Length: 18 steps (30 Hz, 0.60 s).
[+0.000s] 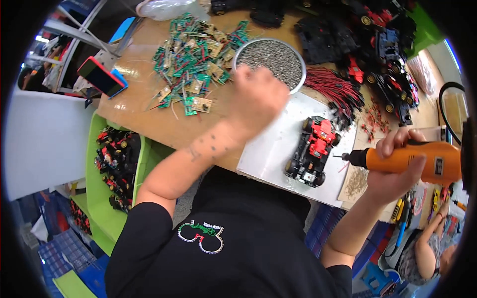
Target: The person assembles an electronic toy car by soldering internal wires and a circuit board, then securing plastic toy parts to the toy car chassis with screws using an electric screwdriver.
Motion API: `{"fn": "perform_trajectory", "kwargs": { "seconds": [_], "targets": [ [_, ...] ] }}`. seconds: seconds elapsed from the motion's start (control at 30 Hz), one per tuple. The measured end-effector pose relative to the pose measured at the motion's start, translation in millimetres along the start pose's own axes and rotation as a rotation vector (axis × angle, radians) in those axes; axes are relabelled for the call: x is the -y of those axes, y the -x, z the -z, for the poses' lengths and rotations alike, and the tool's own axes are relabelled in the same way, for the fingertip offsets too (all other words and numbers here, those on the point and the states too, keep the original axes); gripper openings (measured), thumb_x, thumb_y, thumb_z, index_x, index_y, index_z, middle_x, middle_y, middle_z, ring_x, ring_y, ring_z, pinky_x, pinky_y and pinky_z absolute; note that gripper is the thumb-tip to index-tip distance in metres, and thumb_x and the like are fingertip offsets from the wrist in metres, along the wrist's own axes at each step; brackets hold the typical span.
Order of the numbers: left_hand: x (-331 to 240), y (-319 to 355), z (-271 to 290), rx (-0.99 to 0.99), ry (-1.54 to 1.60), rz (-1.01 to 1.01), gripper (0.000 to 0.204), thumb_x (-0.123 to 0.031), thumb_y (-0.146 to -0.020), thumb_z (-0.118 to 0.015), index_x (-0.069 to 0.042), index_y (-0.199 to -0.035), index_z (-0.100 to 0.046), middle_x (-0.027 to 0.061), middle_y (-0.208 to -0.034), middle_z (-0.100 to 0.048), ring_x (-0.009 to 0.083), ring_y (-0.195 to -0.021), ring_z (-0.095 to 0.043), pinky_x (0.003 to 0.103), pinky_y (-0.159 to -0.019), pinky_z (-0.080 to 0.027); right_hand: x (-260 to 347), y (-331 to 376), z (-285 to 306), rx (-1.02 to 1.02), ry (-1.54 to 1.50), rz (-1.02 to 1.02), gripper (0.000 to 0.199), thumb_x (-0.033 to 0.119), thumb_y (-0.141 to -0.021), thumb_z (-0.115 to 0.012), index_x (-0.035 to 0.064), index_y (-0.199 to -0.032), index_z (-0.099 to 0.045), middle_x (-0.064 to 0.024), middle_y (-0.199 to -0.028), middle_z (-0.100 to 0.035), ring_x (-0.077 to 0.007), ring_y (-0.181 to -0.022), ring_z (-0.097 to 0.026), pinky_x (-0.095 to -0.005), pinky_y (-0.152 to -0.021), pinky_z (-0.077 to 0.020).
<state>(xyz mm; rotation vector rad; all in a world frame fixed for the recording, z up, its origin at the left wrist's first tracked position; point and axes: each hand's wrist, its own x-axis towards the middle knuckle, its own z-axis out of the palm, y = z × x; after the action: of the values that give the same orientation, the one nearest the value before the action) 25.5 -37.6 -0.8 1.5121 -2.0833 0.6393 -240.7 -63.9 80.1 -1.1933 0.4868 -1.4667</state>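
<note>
My left hand (259,102) is over the near edge of a round metal bowl (235,58) full of small grey screws (273,58). Motion blurs its curled fingers, so whether they hold a screw cannot be made out. Wrapped in my right hand (395,166) is an orange electric screwdriver (432,161), its thin bit pointing left. Between the hands, a toy car chassis (313,151), black with red parts and black wheels, lies on a white board (263,151). The screwdriver's bit is apart from the chassis, just to its right.
Green circuit boards (191,64) are heaped at the back left. Red and black wires (335,87) and more car chassis (392,64) crowd the back right. A phone (99,75) stands left. A green bin (92,164) holds chassis beside the table. A co-worker (422,253) sits lower right.
</note>
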Motion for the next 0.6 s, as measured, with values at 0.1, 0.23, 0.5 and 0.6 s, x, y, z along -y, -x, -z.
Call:
{"fn": "perform_trajectory", "kwargs": {
  "seconds": [0.1, 0.23, 0.5, 0.6],
  "targets": [
    [-44, 15, 13, 0.106, 0.274, -0.046, 0.008, -0.023, -0.08, -0.067, -0.017, -0.078, -0.062, -0.0052, -0.078, -0.057, 0.016, -0.091, -0.055, 0.044, -0.083, -0.034, -6, 4, -21, 0.048, -0.023, -0.008, 0.053, 0.047, -0.094, -0.059, 0.001, -0.119, -0.051, -0.008, -0.091, -0.048, -0.0153, -0.071, -0.047, -0.0278, -0.06, -0.039],
    [-70, 24, 13, 0.085, 0.291, -0.081, 0.011, -0.024, -0.08, -0.068, -0.017, -0.077, -0.06, -0.0052, -0.076, -0.055, 0.0159, -0.092, -0.055, 0.045, -0.085, -0.034, -12, 8, -47, 0.075, 0.058, 0.069, 0.063, 0.058, -0.09, -0.061, 0.0004, -0.113, -0.045, -0.0098, -0.086, -0.049, -0.0171, -0.064, -0.052, -0.0283, -0.053, -0.044],
    [-73, 26, 14, 0.102, 0.355, -0.066, 0.016, -0.028, -0.08, -0.069, -0.016, -0.077, -0.058, -0.005, -0.075, -0.054, 0.0172, -0.093, -0.054, 0.045, -0.087, -0.034, -15, 14, -50, 0.135, 0.02, 0.082, 0.059, 0.052, -0.091, -0.063, 0.0003, -0.112, -0.045, -0.0095, -0.085, -0.049, -0.0175, -0.066, -0.053, -0.0273, -0.055, -0.0463],
    [-75, 27, 15, 0.11, 0.362, -0.055, 0.014, -0.026, -0.081, -0.068, -0.016, -0.078, -0.059, -0.0046, -0.076, -0.055, 0.017, -0.094, -0.054, 0.045, -0.087, -0.034, -14, 15, -51, 0.139, 0.009, 0.076, 0.059, 0.052, -0.091, -0.064, 0.0004, -0.112, -0.045, -0.0093, -0.085, -0.049, -0.0173, -0.066, -0.053, -0.0274, -0.054, -0.0464]
  ]
}}
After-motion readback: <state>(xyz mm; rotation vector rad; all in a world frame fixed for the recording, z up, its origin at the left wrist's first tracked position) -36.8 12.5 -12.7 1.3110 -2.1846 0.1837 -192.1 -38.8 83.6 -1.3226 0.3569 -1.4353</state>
